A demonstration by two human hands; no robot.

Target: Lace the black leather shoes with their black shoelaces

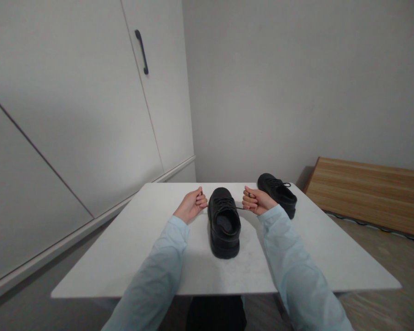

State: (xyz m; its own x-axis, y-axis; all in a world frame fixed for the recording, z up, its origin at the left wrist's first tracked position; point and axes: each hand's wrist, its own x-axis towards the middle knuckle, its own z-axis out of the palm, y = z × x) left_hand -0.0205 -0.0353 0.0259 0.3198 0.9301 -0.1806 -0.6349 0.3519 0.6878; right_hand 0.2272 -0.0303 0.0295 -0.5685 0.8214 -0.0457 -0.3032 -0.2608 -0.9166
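Note:
A black lace-up shoe (225, 243) stands upright on the white table, its toe facing away from me and its heel toward me. To its left, my left hand (192, 203) is closed in a fist around one end of the shoelace. On the other side, my right hand (257, 200) grips the opposite lace end (239, 208), which runs taut sideways from the shoe. Neither hand touches the shoe's body. A second black shoe (285, 196), with its lace in a loop, sits just beyond my right hand and is partly covered by it.
The white table (131, 257) reaches to the grey wall behind. At the left stands a white cabinet with a dark handle (142, 51). A wood-grain board or low furniture piece (369, 195) is beyond the table on the right, with a dark cable (372, 226) along its lower edge.

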